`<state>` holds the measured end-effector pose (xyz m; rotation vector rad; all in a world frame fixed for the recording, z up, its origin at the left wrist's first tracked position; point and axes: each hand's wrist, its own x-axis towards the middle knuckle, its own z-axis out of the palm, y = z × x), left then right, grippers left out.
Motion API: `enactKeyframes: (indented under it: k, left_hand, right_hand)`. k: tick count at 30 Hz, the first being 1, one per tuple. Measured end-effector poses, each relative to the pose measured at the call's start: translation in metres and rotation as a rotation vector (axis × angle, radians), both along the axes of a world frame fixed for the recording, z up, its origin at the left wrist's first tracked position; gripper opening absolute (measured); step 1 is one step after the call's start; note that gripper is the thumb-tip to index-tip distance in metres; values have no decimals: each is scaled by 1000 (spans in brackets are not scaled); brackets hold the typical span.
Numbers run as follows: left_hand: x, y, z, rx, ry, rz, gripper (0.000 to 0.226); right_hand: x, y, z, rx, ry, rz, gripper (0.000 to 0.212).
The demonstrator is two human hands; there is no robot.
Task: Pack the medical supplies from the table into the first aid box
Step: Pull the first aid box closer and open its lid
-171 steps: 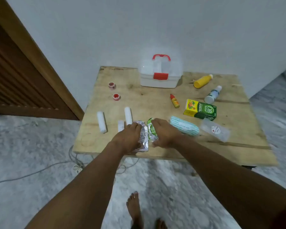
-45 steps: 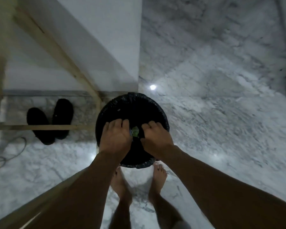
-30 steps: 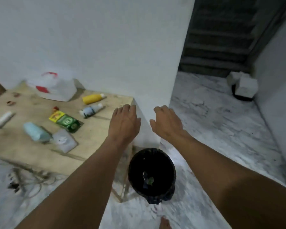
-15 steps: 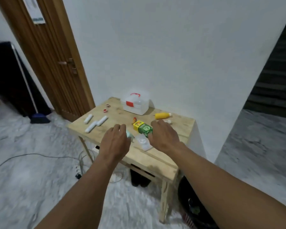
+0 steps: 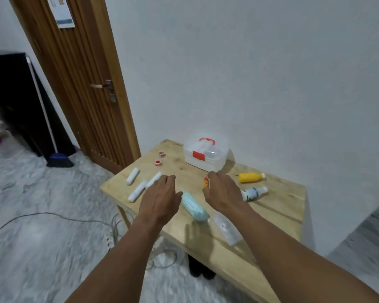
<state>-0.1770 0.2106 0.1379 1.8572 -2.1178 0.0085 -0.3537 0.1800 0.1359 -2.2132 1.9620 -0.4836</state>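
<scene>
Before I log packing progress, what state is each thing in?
White plastic first aid box with red latch, closed.
Yellow plastic bottle, lying on its side.
White green-labelled bottle, lying on its side.
Left hand, open, empty.
Right hand, open, empty.
Brown wooden door, shut.

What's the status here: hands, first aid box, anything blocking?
Left hand open, empty. Right hand open, empty. First aid box closed, at back of table. Teal pack lies between hands, unpacked; nothing blocks box.
</scene>
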Motion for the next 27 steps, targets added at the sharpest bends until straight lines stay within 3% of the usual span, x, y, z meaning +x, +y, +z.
enactKeyframes:
  k: [7,18,27]
  left_hand:
    - [37,-131,-3,41,30,-46,48]
    - [56,-287,-41,150,91,-251,57]
    - [55,-392,-72,257,380,-545,75]
  right_hand:
    - [14,-115,-3,25,-12,-84,40]
    - [45,-201,-60,81,-117,-323,34]
    - [96,-246,-93,86,-643,-945,33]
